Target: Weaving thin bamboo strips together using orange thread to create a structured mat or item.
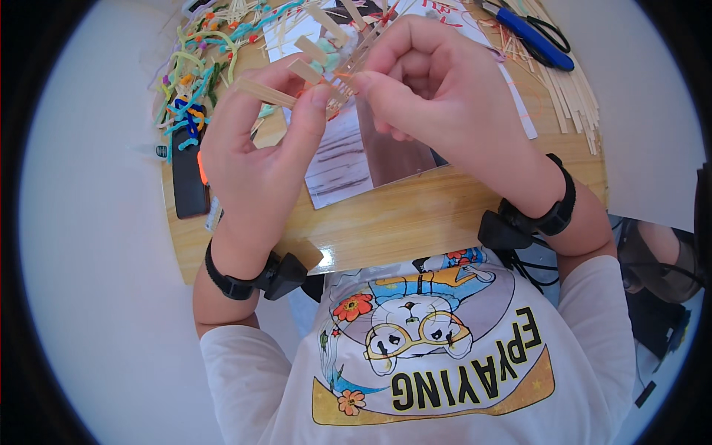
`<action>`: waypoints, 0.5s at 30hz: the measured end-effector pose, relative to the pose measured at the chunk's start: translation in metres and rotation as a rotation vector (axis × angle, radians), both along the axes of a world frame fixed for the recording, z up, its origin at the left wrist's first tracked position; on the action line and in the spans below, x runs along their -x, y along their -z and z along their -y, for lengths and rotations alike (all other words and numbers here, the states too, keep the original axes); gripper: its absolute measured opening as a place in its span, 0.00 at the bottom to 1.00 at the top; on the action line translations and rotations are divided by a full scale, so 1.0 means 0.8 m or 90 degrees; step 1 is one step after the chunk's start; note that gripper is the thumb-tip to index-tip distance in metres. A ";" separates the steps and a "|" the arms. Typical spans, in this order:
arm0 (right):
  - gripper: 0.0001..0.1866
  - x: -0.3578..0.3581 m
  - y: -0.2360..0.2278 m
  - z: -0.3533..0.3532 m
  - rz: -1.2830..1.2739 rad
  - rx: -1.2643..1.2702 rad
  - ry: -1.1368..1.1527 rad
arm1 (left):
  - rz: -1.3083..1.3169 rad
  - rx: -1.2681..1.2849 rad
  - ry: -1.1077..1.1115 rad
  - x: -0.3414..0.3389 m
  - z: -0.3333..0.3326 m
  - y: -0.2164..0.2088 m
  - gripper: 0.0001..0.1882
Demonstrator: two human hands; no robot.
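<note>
A small piece woven from pale flat wooden strips (pixel 314 50), their ends sticking out, is raised over the table. My left hand (pixel 256 152) is closed on it, thumb on the near side and fingers behind. Thin orange strand (pixel 343 74) runs by the strips at the tip of my left thumb. Against that strand, my right hand (pixel 445 93) pinches with thumb and forefinger, its other fingers curled in. The far side of the woven piece and part of the strand are hidden by my hands. Something pale green and fluffy (pixel 335 53) shows behind the strips.
Beneath my hands a printed picture sheet (pixel 337 167) lies on the wooden table (pixel 400 222). Tangled coloured pipe cleaners (pixel 194 55) and a black phone (pixel 189 178) are at left. Blue-handled cutters (pixel 530 33) and loose wooden strips (pixel 564 96) lie at far right.
</note>
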State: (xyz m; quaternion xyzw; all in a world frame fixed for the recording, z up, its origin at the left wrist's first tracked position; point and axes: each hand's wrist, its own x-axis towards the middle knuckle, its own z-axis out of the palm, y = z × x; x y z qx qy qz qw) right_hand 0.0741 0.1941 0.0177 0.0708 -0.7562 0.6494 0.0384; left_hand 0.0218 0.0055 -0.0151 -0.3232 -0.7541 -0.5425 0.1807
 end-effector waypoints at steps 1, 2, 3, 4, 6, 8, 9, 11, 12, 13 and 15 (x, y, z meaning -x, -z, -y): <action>0.07 0.001 0.005 0.003 0.078 0.013 0.017 | -0.045 -0.006 0.001 0.001 0.000 0.001 0.11; 0.07 0.001 0.008 0.004 0.031 0.030 0.002 | -0.043 -0.008 0.002 0.001 0.000 0.001 0.11; 0.07 0.000 0.011 0.005 0.048 0.063 -0.007 | -0.039 -0.005 0.003 0.000 0.000 0.001 0.12; 0.08 0.000 0.013 0.006 0.072 0.094 -0.009 | -0.034 -0.002 0.005 0.000 0.000 0.001 0.13; 0.07 0.000 0.015 0.006 0.084 0.132 -0.022 | -0.047 -0.001 0.008 0.000 0.000 0.001 0.14; 0.07 0.000 0.015 0.006 0.103 0.168 -0.027 | -0.060 -0.001 0.013 0.001 -0.001 0.001 0.14; 0.07 0.000 0.015 0.007 0.112 0.198 -0.026 | -0.085 0.005 0.011 0.002 -0.001 0.000 0.14; 0.08 0.001 0.016 0.009 0.120 0.229 -0.026 | -0.109 0.013 0.010 0.002 -0.001 -0.001 0.15; 0.07 0.001 0.018 0.011 0.135 0.262 -0.040 | -0.120 0.030 0.007 0.002 -0.001 -0.001 0.15; 0.07 0.000 0.019 0.011 0.149 0.290 -0.048 | -0.127 0.048 0.005 0.001 -0.001 -0.001 0.16; 0.08 0.000 0.024 0.014 0.155 0.334 -0.063 | -0.173 0.068 -0.002 0.002 -0.001 -0.001 0.17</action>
